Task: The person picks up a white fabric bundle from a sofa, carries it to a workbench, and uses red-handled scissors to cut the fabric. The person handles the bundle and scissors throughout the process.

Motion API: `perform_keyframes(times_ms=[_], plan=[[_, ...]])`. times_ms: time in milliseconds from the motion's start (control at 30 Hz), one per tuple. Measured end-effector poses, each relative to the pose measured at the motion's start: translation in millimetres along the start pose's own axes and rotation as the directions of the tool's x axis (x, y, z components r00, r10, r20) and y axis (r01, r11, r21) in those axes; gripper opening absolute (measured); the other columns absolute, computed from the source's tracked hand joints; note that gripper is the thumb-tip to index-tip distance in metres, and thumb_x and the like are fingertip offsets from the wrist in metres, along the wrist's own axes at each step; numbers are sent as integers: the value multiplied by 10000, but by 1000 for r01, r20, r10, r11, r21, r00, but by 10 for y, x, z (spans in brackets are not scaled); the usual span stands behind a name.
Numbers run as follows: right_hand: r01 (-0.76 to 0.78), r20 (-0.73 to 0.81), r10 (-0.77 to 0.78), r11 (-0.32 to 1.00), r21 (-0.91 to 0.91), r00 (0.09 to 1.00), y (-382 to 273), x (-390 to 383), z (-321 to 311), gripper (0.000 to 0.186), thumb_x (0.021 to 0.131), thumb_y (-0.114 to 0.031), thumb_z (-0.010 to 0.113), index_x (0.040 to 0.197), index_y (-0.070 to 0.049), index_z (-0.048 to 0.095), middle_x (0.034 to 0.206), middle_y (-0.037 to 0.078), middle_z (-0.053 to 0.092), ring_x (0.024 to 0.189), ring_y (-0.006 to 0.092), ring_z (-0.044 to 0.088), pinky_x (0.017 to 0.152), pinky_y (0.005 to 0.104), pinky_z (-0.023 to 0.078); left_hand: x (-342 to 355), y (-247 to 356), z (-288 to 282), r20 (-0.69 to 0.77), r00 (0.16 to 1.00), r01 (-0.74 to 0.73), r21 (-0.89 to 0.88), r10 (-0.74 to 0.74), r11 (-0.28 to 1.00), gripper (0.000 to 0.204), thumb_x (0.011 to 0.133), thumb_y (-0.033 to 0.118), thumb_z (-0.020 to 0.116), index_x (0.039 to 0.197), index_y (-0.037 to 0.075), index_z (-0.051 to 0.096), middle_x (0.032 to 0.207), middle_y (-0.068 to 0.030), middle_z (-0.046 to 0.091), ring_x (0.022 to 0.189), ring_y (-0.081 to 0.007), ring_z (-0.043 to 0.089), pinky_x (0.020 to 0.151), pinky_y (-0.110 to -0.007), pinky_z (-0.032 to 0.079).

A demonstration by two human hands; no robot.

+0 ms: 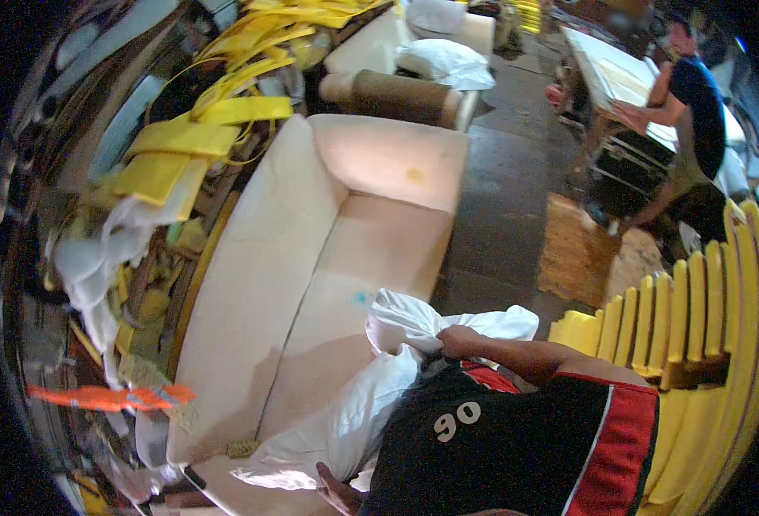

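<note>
A white stuffed cushion or sack [345,426] leans across my front, over the near end of a pale upholstered sofa [250,301]. My right hand [459,341] is closed round its gathered upper part. A loose flap of white cloth [504,322] spreads out to the right of that fist. Low down, my left hand [338,492] rests by the lower end of the cushion, with its visible fingers stretched apart. Part of that hand is cut off by the lower edge and my shirt. The sofa seat shows a small blue spot [360,297].
Yellow foam strips [173,155] pile up on the left, beside an orange piece [113,397]. Stacked yellow foam [689,318] stands close on my right. Another person [694,112] works at a table [603,64] at the far right. Behind stands another sofa [362,52].
</note>
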State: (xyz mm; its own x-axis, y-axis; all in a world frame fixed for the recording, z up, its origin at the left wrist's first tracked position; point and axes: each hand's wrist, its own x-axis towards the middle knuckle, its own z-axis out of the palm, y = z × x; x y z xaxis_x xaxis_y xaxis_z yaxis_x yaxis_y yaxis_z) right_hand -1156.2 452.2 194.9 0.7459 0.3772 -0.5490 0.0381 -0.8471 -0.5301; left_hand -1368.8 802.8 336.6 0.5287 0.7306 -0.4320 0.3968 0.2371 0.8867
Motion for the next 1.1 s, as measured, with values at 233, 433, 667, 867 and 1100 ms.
perform_keyframes(times_ms=[233,433,667,867,1100], plan=[[-166,-69,172,982,85,983,-74,-78,68,379,728,-251,593,1066,-93,660,988,193,673,934,368,643,820,464,503,613,407,224,127,992,-16,73,7,997,533,894,266,617,1272,-84,482,1261,-151,551,1111,-274,535,1016,-386,381],[-218,-14,220,971,97,975,-280,-252,-63,360,732,-244,596,1052,-94,664,981,182,677,924,363,650,804,464,513,826,637,338,177,983,-57,83,41,995,555,886,268,622,1286,-84,467,1278,-156,540,1129,-287,526,1030,-396,371],[-262,-80,267,963,66,960,-42,-86,366,338,731,-241,591,1014,-70,662,975,187,674,915,361,651,790,464,514,847,633,456,182,983,-18,68,5,998,690,844,290,652,1353,-83,372,1350,-199,465,1177,-337,484,1052,-431,339],[-193,-117,201,978,82,973,-275,-152,337,342,733,-230,587,1019,-57,660,978,196,671,913,364,650,792,467,511,1592,-91,-32,349,937,-58,204,-17,977,594,883,383,621,1320,12,468,1285,-160,533,1131,-259,530,991,-398,421],[-235,-145,249,966,106,958,-584,-249,101,331,736,-218,593,1013,-55,672,990,199,671,930,362,645,814,462,504,775,557,142,292,897,296,163,-332,941,459,963,178,455,1374,-20,406,1407,-155,439,1283,-270,431,1101,-371,305]])
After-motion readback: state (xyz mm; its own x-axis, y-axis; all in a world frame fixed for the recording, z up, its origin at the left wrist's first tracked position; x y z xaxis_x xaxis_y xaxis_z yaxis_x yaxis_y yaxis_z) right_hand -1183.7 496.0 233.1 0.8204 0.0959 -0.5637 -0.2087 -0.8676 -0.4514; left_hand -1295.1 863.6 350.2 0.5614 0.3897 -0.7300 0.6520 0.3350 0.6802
